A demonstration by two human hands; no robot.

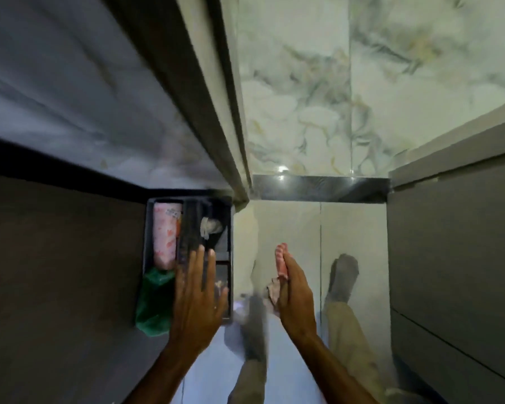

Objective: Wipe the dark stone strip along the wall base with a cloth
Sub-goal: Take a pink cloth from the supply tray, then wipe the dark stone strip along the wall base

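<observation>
The dark stone strip runs along the base of the marble wall, glossy, between a door frame on the left and a grey cabinet on the right. My right hand is shut on a pink and white cloth, held above the pale floor well short of the strip. My left hand is open with fingers spread, hovering over a dark divided organiser tray on the left counter.
The tray holds a pink floral roll, a crumpled white cloth and a green cloth hanging over its near edge. A grey cabinet stands at the right. My feet in grey socks rest on the tile floor.
</observation>
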